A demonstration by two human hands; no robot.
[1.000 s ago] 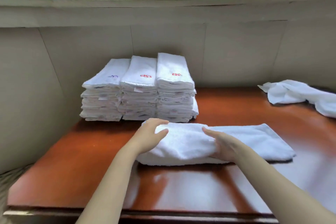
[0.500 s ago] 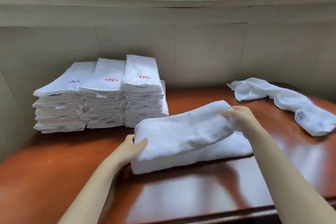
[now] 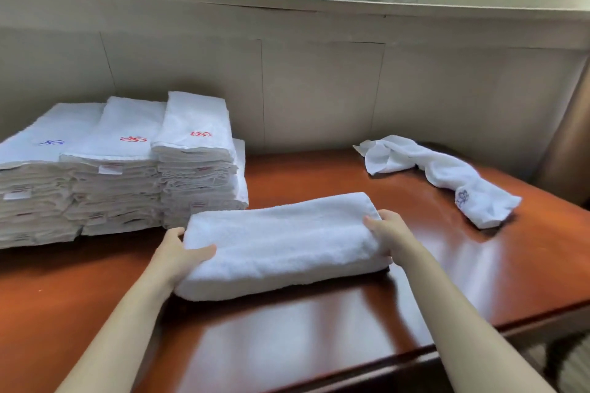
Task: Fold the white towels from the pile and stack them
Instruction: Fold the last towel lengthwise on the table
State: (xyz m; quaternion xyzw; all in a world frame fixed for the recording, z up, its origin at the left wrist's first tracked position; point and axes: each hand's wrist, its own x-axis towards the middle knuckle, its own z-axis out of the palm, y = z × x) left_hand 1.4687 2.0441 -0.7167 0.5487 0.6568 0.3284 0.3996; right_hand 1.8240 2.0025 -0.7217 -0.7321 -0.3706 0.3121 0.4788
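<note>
A folded white towel (image 3: 281, 242) lies on the reddish wooden table (image 3: 319, 322) in front of me. My left hand (image 3: 178, 257) grips its left end, thumb on top and fingers hidden beneath. At the right end, my right hand (image 3: 388, 234) holds the towel with fingers curled round the edge. Three stacks of folded white towels (image 3: 118, 169) stand side by side at the back left against the wall. One loose, crumpled white towel (image 3: 440, 174) lies at the back right.
A beige panelled wall (image 3: 319, 89) with windows above runs along the table's far side. The table's front edge (image 3: 415, 357) crosses the lower right. A brown curtain or post (image 3: 568, 137) stands at the far right.
My right hand brought the towel's right half over onto the left half and laid it flat. The towel is now a compact rectangle held at both ends. My view shifted right.
</note>
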